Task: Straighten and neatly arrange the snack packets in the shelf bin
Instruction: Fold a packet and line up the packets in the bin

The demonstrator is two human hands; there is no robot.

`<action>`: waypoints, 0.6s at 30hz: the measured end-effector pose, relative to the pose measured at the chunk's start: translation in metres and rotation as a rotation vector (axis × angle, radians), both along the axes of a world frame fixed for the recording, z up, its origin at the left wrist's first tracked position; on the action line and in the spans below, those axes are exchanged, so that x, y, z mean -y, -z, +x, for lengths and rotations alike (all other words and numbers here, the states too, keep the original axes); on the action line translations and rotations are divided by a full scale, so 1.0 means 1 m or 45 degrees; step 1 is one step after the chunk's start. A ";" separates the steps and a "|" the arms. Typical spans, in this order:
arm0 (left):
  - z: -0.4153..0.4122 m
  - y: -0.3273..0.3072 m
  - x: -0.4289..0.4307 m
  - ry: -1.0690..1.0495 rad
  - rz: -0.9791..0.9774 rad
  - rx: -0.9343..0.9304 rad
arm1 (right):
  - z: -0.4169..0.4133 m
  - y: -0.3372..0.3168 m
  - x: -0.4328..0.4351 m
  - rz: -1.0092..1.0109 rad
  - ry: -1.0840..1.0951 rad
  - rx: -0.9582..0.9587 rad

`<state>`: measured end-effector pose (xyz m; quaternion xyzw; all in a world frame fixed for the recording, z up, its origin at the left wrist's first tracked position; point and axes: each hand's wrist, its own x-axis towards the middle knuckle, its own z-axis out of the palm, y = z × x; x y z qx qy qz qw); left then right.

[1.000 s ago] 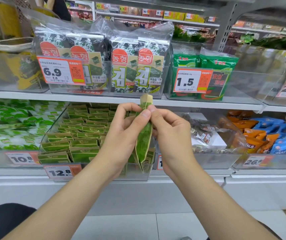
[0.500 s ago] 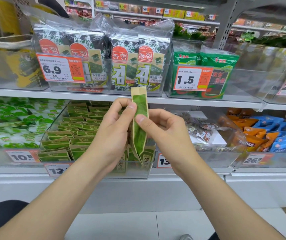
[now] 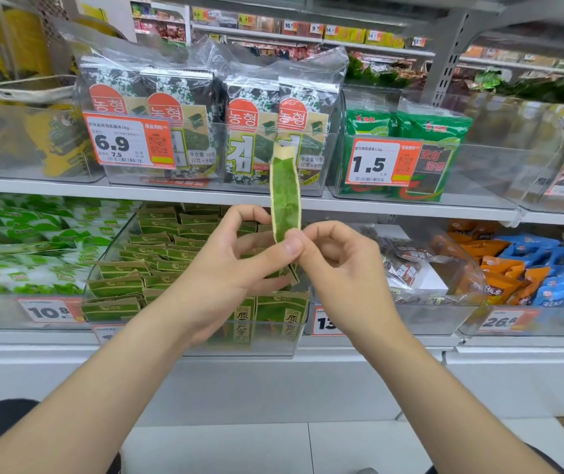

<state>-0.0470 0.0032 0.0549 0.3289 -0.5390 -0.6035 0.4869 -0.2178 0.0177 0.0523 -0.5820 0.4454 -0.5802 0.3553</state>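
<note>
One green packet [image 3: 285,196] pinched upright above the front edge of the shelf bin [image 3: 273,347]
Left hand [image 3: 226,268] and right hand [image 3: 342,268] hold only its lower end between narrow fingers [image 3: 321,230]. A slack pinch could drop it past the front edge to the floor [image 3: 222,446], and a careless push could topple the stacked rows [image 3: 157,254].

The bare left arm [image 3: 96,398] and right arm [image 3: 451,398] reach forward and converge. The left hand [image 3: 226,268] and right hand [image 3: 345,268] meet at the fingertips. Each pinches the lower part of an upright green packet [image 3: 285,196], with the remaining fingers loosely curled.
</note>
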 end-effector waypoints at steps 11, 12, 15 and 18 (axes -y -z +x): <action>0.001 0.001 0.001 -0.154 -0.111 0.159 | -0.003 0.013 0.009 -0.198 0.201 -0.143; 0.000 0.001 0.001 -0.132 -0.099 0.143 | -0.003 0.012 0.010 -0.199 0.196 -0.109; -0.001 0.002 0.001 -0.063 -0.078 0.098 | -0.004 0.008 0.009 -0.168 0.135 0.024; -0.001 0.004 0.004 -0.028 -0.043 0.051 | -0.005 0.009 0.009 -0.142 0.097 0.115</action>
